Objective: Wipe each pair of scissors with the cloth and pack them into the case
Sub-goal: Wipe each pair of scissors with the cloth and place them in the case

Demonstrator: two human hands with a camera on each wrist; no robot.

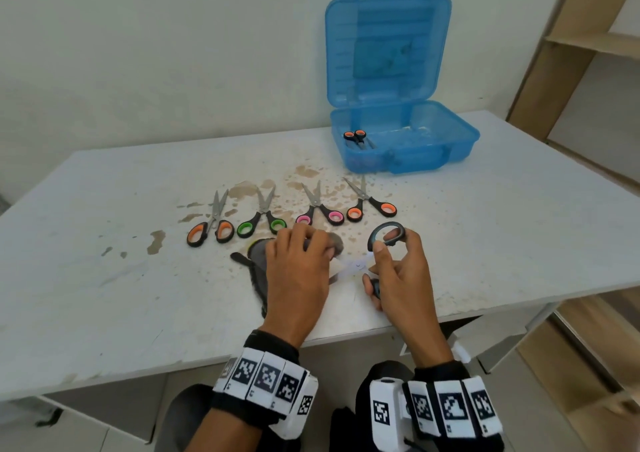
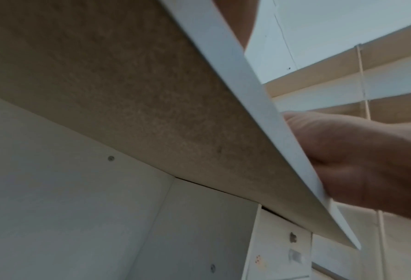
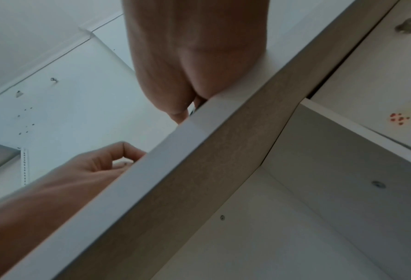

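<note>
Scissors number two on the cloth

Grey scissors, spread wide at the table's near edge: right hand grips the handles, left hand pinches the grey cloth round a blade. Wiping now; next, probably close them and reach for the blue case. Blades mostly hidden; wrist cameras see only the table's underside.

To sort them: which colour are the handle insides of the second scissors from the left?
Green, best seen in the head view.
</note>
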